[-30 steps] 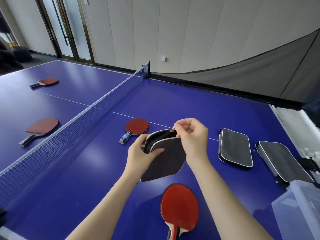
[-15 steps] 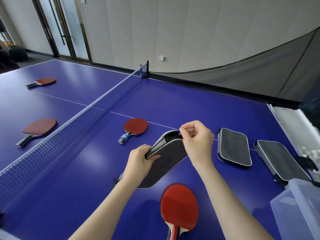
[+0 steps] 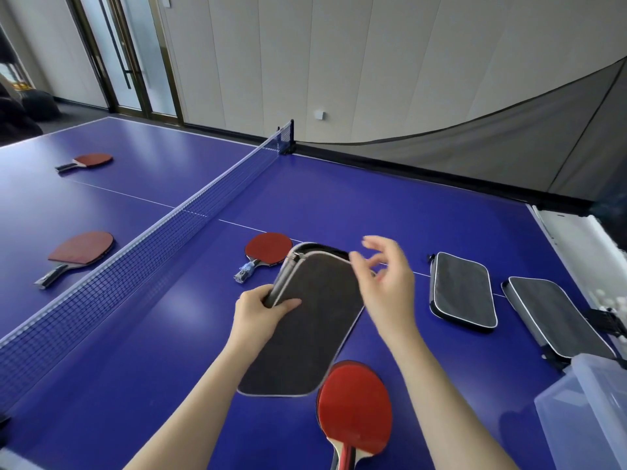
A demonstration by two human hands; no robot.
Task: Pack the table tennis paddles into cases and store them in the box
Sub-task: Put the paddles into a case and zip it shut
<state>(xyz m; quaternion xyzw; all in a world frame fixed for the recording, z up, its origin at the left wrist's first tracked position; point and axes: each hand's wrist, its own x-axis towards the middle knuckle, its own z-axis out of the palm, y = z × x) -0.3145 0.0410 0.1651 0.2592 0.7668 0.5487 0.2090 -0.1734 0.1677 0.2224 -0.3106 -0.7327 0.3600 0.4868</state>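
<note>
Head view, near the middle of the blue desk: a dark paddle case with pale piping, held aslant, unzipped and gaping along its far rim. Gripped at its left edge by the left hand, thumb laid on top, fingers curled underneath. Above the case's far right corner, the right hand, fingers loosely spread and bent, holding nothing (blurred, so contact with the rim impossible to tell).

Just this side of the case, flat on the desk, a red-faced paddle, handle toward the near edge, blade close beside the case's near end. Beyond the case, a second red paddle with a blue-wrapped handle, its right edge hidden behind the open mouth.

To the right, lying flat and zipped, a middle closed case and next to it a rightmost closed case. At the near right corner, a clear plastic box, just beside the rightmost closed case.

Across the desk to the left, the net. Past it, a brown-red paddle, and well beyond that a far paddle.
</note>
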